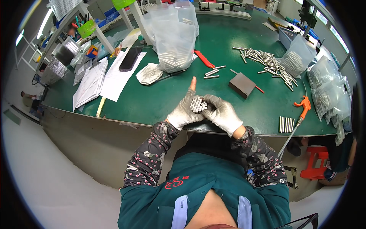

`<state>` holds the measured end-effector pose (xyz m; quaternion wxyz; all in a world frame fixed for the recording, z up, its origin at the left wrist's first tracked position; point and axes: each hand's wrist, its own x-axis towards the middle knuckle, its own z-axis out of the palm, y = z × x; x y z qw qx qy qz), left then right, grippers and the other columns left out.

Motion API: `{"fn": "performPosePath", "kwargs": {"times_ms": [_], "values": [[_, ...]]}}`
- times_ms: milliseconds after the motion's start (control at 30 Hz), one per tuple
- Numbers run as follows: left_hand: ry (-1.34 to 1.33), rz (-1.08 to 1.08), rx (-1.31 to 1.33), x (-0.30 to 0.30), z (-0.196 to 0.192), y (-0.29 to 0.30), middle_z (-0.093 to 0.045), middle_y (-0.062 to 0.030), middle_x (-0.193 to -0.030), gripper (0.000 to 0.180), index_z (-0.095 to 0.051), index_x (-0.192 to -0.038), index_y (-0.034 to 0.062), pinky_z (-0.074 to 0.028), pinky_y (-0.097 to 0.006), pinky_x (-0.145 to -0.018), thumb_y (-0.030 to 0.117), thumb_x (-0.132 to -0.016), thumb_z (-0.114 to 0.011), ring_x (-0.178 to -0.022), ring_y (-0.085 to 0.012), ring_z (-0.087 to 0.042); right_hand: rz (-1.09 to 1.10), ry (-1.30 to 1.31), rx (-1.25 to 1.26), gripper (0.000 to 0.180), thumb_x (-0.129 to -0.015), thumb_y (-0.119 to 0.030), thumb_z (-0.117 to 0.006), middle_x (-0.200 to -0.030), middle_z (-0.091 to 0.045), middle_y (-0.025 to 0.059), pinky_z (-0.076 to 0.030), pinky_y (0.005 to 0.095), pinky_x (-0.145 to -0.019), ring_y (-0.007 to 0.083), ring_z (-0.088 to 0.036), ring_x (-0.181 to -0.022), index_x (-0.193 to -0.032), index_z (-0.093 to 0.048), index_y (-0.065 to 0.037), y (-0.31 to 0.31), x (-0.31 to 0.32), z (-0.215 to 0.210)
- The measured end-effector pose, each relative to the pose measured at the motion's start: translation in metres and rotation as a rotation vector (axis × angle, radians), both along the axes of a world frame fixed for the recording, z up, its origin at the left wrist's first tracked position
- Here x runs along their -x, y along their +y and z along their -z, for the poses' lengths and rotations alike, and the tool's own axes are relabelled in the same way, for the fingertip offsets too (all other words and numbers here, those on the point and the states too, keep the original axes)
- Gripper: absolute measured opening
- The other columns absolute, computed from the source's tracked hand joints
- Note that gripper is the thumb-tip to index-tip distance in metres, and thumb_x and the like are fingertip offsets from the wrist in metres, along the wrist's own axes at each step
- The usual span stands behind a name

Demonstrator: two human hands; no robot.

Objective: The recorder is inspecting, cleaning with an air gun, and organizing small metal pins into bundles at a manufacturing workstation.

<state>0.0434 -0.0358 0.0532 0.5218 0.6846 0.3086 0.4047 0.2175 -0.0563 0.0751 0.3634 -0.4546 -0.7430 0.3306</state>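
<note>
Between my two gloved hands, above the near edge of the green table, is a bundle of metal pins (pixel 198 105) with their round ends facing up. My left hand (pixel 183 110) wraps the bundle's left side, its bare thumb pointing up and away. From the right, my right hand (pixel 222 114) closes around the same bundle, with its fingertips against the pins. Beyond my hands lie a few loose metal pins (pixel 212 72) and a dark rectangular block (pixel 242 85). A short row of pins (pixel 286 124) rests near the table edge to my right.
A heap of metal pins (pixel 268 63) spreads over the far right, beside pin-filled plastic bags (pixel 329 87). An orange air gun (pixel 304 108) lies at the right. A tall bag of pins (pixel 173 42), a red-handled tool (pixel 204 59), a phone (pixel 130 59) and papers (pixel 91 82) occupy the far side and left.
</note>
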Motion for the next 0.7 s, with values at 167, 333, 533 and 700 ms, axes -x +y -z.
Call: {"fn": "performPosePath", "kwargs": {"times_ms": [167, 333, 533, 700], "values": [[0.032, -0.013, -0.005, 0.0, -0.0004, -0.0006, -0.057, -0.0045, -0.102, 0.121, 0.01, -0.143, 0.0174, -0.043, -0.026, -0.083, -0.001, -0.06, -0.076, -0.091, -0.0127, -0.054, 0.013, 0.067, -0.001, 0.046, -0.076, -0.023, -0.067, -0.096, -0.063, 0.0141, -0.047, 0.028, -0.078, 0.0186, -0.061, -0.085, -0.113, -0.054, 0.0, -0.0004, 0.0005, 0.0054], [0.036, -0.019, 0.001, -0.0018, -0.0026, -0.0008, -0.057, -0.0034, -0.1, 0.121, 0.009, -0.143, 0.0165, -0.043, -0.024, -0.082, -0.002, -0.059, -0.076, -0.087, -0.0121, -0.054, 0.013, 0.058, 0.011, 0.041, -0.077, -0.025, -0.065, -0.094, -0.063, 0.0138, -0.048, 0.0316, -0.076, 0.0241, -0.061, -0.084, -0.11, -0.057, -0.003, -0.0017, 0.0009, -0.0005], [-0.032, -0.015, 0.04, -0.0038, -0.0043, -0.0003, -0.054, 0.0009, -0.083, 0.118, 0.011, -0.142, 0.009, -0.044, -0.022, -0.074, -0.001, -0.058, -0.071, -0.075, -0.0105, -0.053, 0.006, 0.112, 0.026, 0.039, -0.077, -0.023, -0.065, -0.092, -0.062, 0.0123, -0.048, 0.0309, -0.074, 0.022, -0.059, -0.081, -0.11, -0.057, -0.003, 0.0003, 0.0001, 0.0061], [-0.036, -0.001, 0.032, -0.0017, -0.0027, -0.0006, -0.057, -0.0011, -0.095, 0.118, 0.006, -0.144, 0.0152, -0.043, -0.023, -0.079, -0.004, -0.058, -0.074, -0.083, -0.0099, -0.053, -0.006, 0.122, 0.101, 0.044, -0.076, -0.019, -0.068, -0.092, -0.062, 0.0096, -0.047, 0.0263, -0.076, 0.0132, -0.057, -0.079, -0.113, -0.055, 0.001, -0.0001, 0.0, 0.0028]]}}
